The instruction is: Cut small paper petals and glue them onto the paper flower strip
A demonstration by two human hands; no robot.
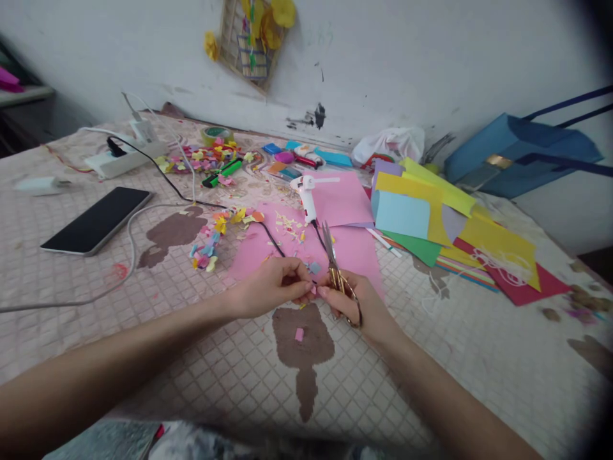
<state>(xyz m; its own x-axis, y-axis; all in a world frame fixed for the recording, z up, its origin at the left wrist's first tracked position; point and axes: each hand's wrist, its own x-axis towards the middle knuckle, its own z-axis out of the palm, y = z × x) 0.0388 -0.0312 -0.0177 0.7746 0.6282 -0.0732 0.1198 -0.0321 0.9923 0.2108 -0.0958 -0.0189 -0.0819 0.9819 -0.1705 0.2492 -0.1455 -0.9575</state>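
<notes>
My left hand (272, 287) is closed, its thumb and fingers pinching a small pink paper piece (314, 289). Opposite it, the fingertips of my right hand (366, 306) meet the same piece. A pair of gold-handled scissors (335, 271) also sits in my right hand, blades pointing up and away from me. Beneath and beyond both hands lies a pink sheet (352, 259) scattered with tiny paper scraps. A white glue gun (306, 198) rests on the paper just past the scissor tips. Another pink scrap (299, 334) lies on the tablecloth nearer to me.
Left stand a phone (96, 220), a power strip (124, 160) and trailing cables. Paper flowers (205, 249) curve beside the pink sheet; more paper cuttings (201, 156) lie behind. Coloured paper sheets (402, 214) and white string (507, 265) spread at right, near a blue bag (522, 156).
</notes>
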